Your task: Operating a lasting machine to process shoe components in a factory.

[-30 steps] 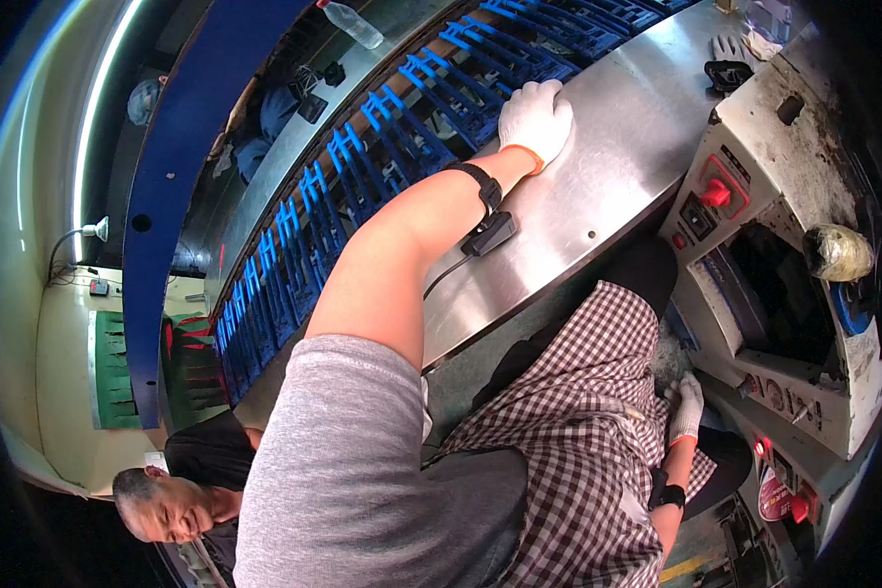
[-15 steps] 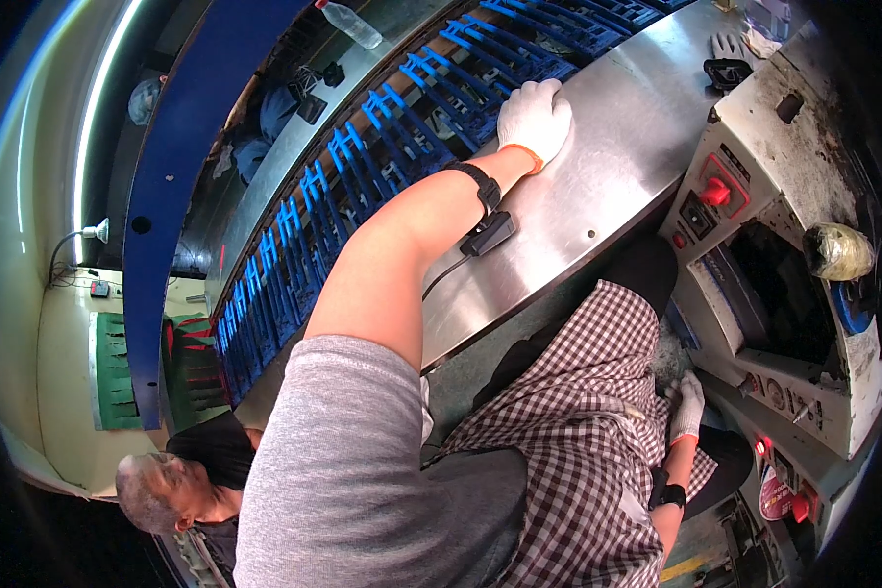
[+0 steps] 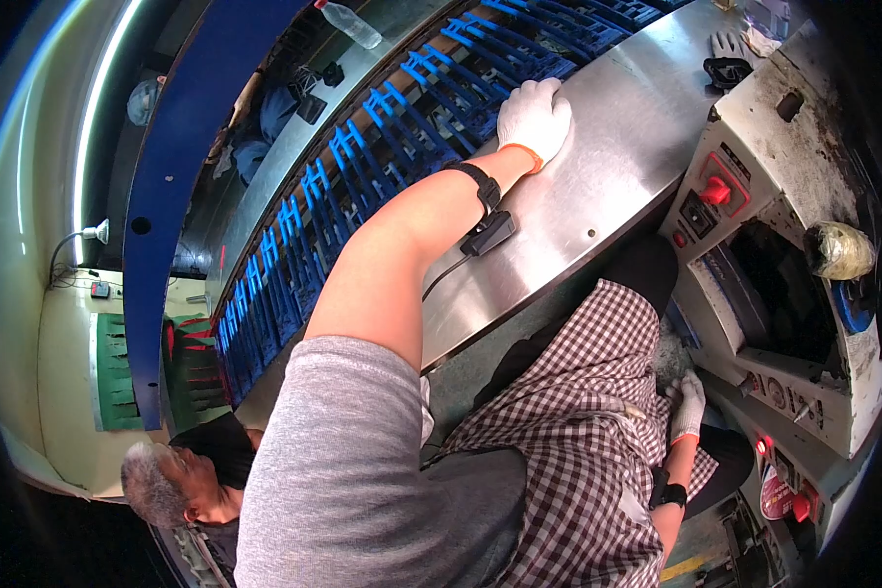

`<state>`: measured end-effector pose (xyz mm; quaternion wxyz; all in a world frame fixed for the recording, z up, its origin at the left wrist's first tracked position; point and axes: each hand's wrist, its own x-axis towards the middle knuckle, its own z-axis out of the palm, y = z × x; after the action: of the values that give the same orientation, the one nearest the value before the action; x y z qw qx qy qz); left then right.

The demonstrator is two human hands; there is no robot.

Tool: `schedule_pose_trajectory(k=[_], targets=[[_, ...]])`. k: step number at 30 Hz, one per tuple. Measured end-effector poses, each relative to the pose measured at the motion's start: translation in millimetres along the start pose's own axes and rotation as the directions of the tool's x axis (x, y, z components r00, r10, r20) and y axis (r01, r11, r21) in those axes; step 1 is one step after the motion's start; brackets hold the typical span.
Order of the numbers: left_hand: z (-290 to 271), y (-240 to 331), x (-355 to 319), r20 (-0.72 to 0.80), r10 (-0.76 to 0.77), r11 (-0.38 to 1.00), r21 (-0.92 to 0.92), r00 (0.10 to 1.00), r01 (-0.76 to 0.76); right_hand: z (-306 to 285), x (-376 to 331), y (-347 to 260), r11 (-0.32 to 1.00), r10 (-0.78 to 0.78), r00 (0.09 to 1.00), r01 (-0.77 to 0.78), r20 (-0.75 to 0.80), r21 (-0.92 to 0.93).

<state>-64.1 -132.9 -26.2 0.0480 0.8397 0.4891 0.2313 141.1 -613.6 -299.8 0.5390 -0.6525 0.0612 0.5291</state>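
- At the far long edge of the bench (image 3: 617,127), a bare metal top is touched by the gloved left hand (image 3: 536,120), which is laid back upward, its fingers drawn together and bent down toward the blue bars (image 3: 382,110).
- Whether anything is held beneath that palm cannot be told, as it is hidden; nothing is seen protruding.
- The blue bars are ranged in a long row along that same edge.
- A black wrist module (image 3: 490,233) is strapped to the left forearm, above the bench.
- Off the near edge, the gloved right hand (image 3: 689,405) is lowered at the checkered apron (image 3: 559,392), its fingers loosely curled; whether anything is gripped cannot be told.
- The step in hand is judged to be a pause, with the left arm propped; for any next move, the left hand would need to be lifted clear of the bars.
- By the right end, a control box (image 3: 804,118) is fitted with a red switch (image 3: 716,190); near the far right corner, a grey glove (image 3: 728,45) is laid.
- Beyond the left end, a co-worker (image 3: 206,446) in black is seen.
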Motion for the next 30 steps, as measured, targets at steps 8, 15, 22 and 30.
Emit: schedule_pose_trajectory(k=[8,15,22,30], targets=[[1.0,1.0,0.7,-0.009,0.006,1.0,-0.012,1.0,-0.006,-6.1,4.6,5.3,1.0,-0.023,1.0,0.023,0.005,-0.002],[-1.3,0.4,-0.5,0.001,-0.008,1.0,-0.017,1.0,0.008,-4.7,5.8,5.5,1.0,-0.008,1.0,0.008,0.007,-0.014],[-0.8,-0.7,-0.7,0.005,-0.017,1.0,-0.016,1.0,0.018,2.3,2.5,0.9,1.0,-0.025,0.999,0.026,-0.042,0.011],[2.4,-0.3,1.7,-0.001,-0.009,1.0,-0.014,1.0,0.009,2.0,-0.7,-2.2,0.999,-0.039,0.999,0.04,-0.024,0.027]])
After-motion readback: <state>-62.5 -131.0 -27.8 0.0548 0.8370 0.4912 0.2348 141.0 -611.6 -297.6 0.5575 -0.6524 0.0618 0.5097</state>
